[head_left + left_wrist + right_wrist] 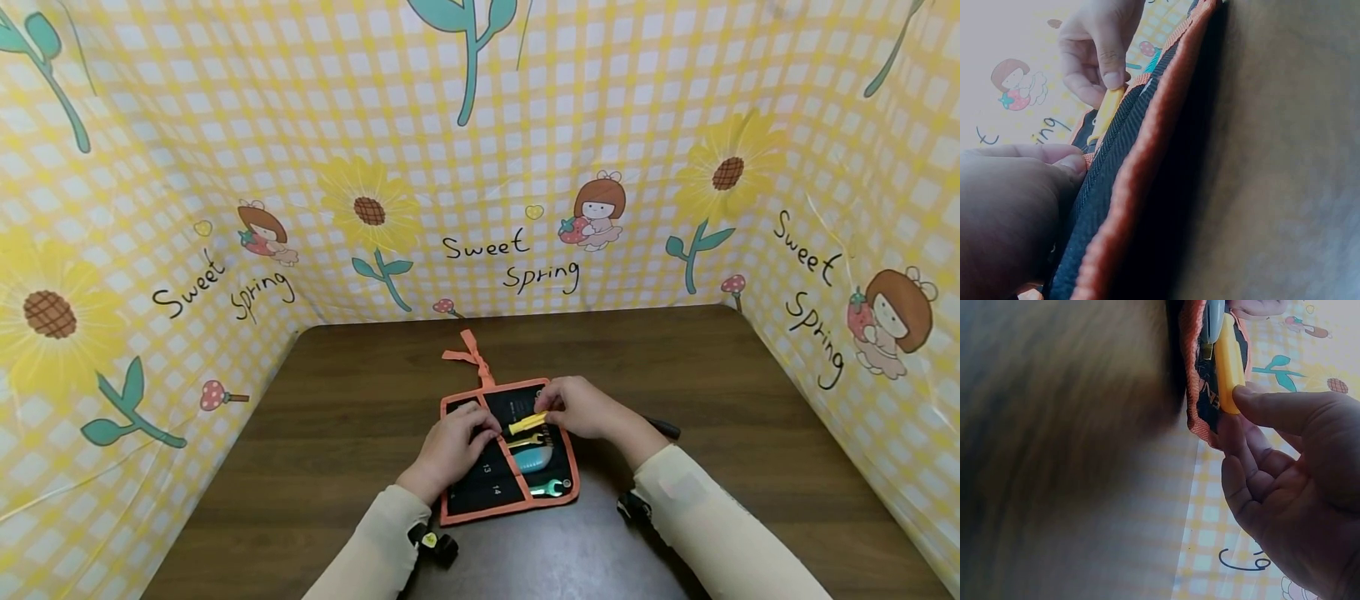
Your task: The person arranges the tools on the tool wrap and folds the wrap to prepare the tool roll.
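Observation:
A black tool pouch with orange trim (487,498) lies unrolled on the table, numbers printed on its pockets. My right hand (581,407) pinches the end of a yellow-handled screwdriver (528,422) between thumb and fingers. The screwdriver's other end points at the pocket's orange edge, its shaft hidden. With thumb and forefinger, my left hand (1016,200) pinches that edge beside the handle. Below the screwdriver, a yellow wrench (527,442), a teal-handled tool (534,460) and a green wrench (551,489) sit in pockets. In the right wrist view the yellow handle (1229,362) lies along the pouch.
Orange tie straps (472,354) stretch from the pouch's far edge over the brown wooden table (360,367). A black, rod-like thing (663,427) lies partly behind my right forearm. Yellow checked cloth (480,167) with printed flowers walls in the table's back and sides.

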Motion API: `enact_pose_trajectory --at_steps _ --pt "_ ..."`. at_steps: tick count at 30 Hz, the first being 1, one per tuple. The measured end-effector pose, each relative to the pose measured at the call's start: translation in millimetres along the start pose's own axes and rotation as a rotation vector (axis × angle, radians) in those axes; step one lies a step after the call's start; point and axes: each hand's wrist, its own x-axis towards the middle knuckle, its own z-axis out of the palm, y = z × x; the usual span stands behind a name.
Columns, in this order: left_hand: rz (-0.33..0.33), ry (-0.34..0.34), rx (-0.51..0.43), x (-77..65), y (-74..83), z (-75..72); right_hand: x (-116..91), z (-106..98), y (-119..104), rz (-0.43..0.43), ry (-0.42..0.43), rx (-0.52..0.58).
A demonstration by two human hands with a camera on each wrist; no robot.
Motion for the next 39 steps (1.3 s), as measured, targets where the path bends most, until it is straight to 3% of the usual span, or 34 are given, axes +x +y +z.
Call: enact_pose_trajectory --at_steps 21,39 --pt "0.072 0.017 0.012 -1.2 3.4 -2.2 2.9 3.3 -1.4 0.017 -0.041 -0.024" --pt "0.025 -0.026 -0.002 -0.8 8.5 -0.7 8.6 9.2 -9.5 -0.062 -0.075 -0.091"
